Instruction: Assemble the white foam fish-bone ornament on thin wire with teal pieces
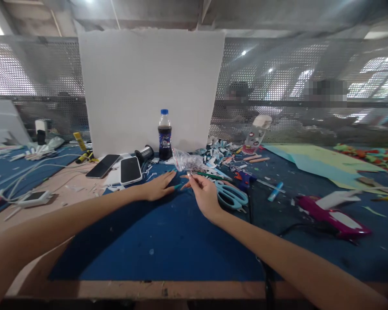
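My left hand (pixel 160 187) lies flat on the blue mat (pixel 155 241), fingers stretched forward and thumb pointing right. Just right of it, my right hand (pixel 207 196) is closed in a pinch, thumb against forefinger, low over the mat. Anything between those fingertips is too small to make out. Light blue-handled scissors (pixel 231 196) lie right beside my right hand, their blades partly hidden. A crumpled clear plastic bag (pixel 186 160) rests just beyond both hands. Behind it stands a cola bottle (pixel 164 140) with a blue cap.
Two phones (pixel 131 170) and a wire spool (pixel 144 153) are at left. Paper scraps (pixel 218 153) pile up beyond my right hand. On the right are a blue glue gun (pixel 245 180), a magenta device (pixel 333 217) with a cord, and coloured sheets (pixel 323 165). A white board (pixel 151 86) stands behind.
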Motion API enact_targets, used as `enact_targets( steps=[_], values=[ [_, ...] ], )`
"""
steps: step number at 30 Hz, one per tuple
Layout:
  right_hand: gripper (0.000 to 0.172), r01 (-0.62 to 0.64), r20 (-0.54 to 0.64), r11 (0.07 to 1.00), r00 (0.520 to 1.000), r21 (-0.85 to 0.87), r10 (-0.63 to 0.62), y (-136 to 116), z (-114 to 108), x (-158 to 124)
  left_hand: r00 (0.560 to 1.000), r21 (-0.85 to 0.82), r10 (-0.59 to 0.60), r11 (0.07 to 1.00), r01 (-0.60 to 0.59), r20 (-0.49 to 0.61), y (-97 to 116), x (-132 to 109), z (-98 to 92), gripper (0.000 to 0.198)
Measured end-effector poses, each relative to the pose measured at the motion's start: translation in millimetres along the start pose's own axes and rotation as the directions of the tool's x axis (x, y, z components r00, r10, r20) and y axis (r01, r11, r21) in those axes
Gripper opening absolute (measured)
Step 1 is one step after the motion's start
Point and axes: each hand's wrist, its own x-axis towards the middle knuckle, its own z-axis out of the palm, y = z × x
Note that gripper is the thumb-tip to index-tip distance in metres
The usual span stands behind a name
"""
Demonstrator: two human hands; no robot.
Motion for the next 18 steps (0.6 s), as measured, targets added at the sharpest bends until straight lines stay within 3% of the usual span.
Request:
enact_targets(
  steps=[5, 9, 13, 18],
  values=[
    [0.037, 0.006, -0.012, 1.000, 1.000, -0.015, -0.006, -3, -1, 0, 0.996, -0.009, 0.031, 0.999, -0.032, -0.088, -1, 11, -4.3, 0.058],
    [0.034, 0.021, -0.017, 1.000, 1.000, -0.008, -0.021, -1, -1, 0, 0.992, -0.001, 0.113, 0.994, -0.113, -0.056, 28, -9, 5.0, 0.059],
    [0.031, 0.035, -0.018, 0.999, 0.999, 0.007, -0.035, 3, 0, 1, 0.956, 0.025, 0.293, 0.956, -0.292, -0.012, 52, -18, 15.0, 0.066],
    [0.032, 0.040, -0.033, 0.999, 0.999, 0.001, -0.040, 1, -1, 1, 0.984, 0.066, 0.168, 0.984, -0.164, -0.065, 37, 15, 22.0, 0.065]
  ],
)
